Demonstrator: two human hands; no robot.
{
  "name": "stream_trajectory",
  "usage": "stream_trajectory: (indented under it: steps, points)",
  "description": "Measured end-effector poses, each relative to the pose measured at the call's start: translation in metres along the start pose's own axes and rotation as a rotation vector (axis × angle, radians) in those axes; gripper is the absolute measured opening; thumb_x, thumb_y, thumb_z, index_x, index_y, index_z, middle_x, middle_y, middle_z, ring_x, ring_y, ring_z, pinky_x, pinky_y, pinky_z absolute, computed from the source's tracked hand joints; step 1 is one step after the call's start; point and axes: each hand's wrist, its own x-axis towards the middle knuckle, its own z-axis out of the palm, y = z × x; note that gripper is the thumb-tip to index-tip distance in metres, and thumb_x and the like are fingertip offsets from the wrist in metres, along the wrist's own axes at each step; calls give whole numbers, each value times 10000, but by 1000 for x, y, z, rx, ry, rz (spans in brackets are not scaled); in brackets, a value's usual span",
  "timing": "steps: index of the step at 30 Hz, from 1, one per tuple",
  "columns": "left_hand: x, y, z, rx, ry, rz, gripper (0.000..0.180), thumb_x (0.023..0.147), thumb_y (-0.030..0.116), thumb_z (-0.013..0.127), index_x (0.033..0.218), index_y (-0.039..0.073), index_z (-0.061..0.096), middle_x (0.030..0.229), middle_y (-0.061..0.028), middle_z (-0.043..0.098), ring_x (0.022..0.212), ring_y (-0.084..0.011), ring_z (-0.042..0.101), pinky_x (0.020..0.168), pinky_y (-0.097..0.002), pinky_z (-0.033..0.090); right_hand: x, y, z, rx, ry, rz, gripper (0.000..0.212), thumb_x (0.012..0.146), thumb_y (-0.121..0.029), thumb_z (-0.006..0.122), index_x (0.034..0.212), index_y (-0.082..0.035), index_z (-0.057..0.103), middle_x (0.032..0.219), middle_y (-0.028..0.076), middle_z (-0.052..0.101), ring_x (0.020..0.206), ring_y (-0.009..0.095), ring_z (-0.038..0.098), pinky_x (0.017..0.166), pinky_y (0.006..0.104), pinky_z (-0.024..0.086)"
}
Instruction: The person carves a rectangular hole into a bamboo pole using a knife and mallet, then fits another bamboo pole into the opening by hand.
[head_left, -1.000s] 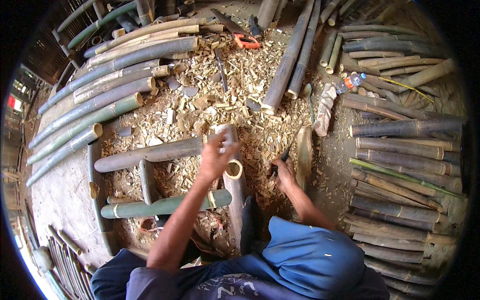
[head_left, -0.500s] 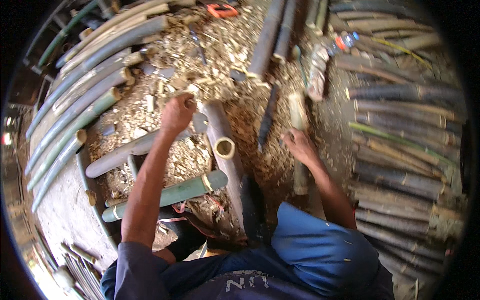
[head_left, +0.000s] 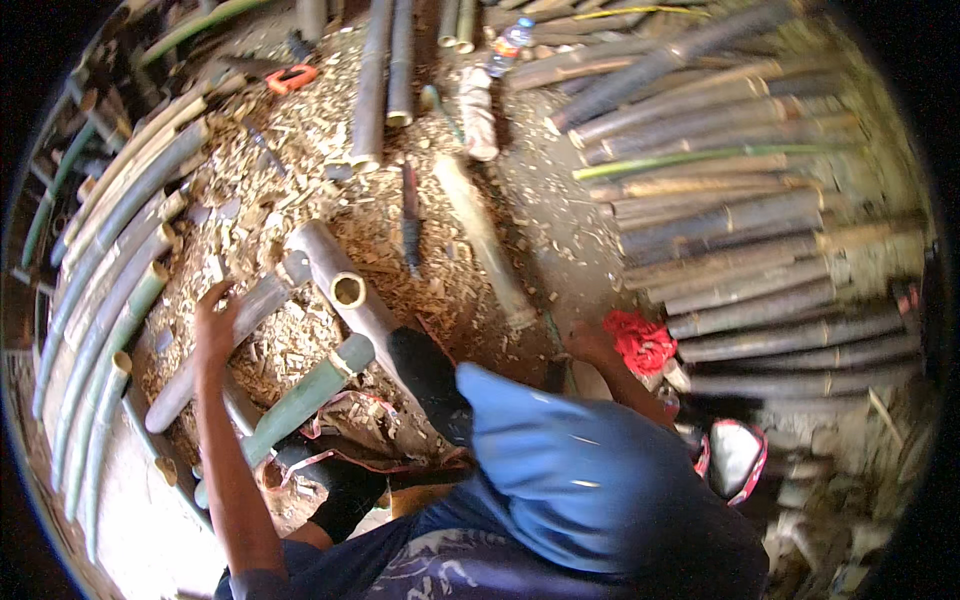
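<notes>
My left hand [head_left: 215, 315] hangs over the chip-strewn ground at the left, fingers loosely bent and apart, with nothing seen in them. It is beside a grey bamboo pole [head_left: 240, 325] that leans on a thick bamboo post [head_left: 325, 262] with a cut open end. Below lies a green bamboo piece [head_left: 305, 395]. My right hand [head_left: 590, 345] is down at my right side, by a red cloth [head_left: 640, 341]; its fingers are dark and smeared, so what they touch cannot be made out. A pale, shaved bamboo length [head_left: 485, 240] and a dark, long-bladed tool [head_left: 410, 225] lie ahead.
Bamboo poles [head_left: 130, 290] lie in a row at the left, and more dark poles [head_left: 740, 215] are stacked at the right. An orange-handled tool [head_left: 291, 79], a plastic bottle [head_left: 511, 45] and a wrapped bundle [head_left: 478, 112] lie farther off. A pink-edged bag [head_left: 735, 460] stands near my right hip.
The view has swung to the right. My right hand has drawn back from the pale bamboo length toward the red cloth. My left hand has moved back from the post end, beside the grey pole.
</notes>
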Motion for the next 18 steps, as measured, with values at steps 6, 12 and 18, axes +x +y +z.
stream_trajectory:
  steps: [6,12,18]
  points:
    - [-158,-142,-85,-504,418,-537,316,913,175,685,1166,-11,721,921,-115,726,646,-170,623,583,-304,504,-43,-8,55,402,58,158,502,906,-443,626,1164,-17,687,1168,270,683,1113,444,651,1001,524,498]
    - [-252,-186,-70,-968,878,-1018,316,895,182,706,1140,-17,717,929,-116,727,670,-181,633,599,-324,514,-69,-41,87,561,-42,30,582,902,-490,665,1273,-42,651,1227,255,679,1167,421,641,1020,507,488]
    - [-256,-164,-51,-1204,1074,-1100,319,876,188,727,1114,-23,714,937,-117,727,693,-192,642,615,-343,523,-79,-66,151,899,168,-62,708,805,-431,809,1350,-47,570,1272,208,650,1187,355,619,1071,482,455]
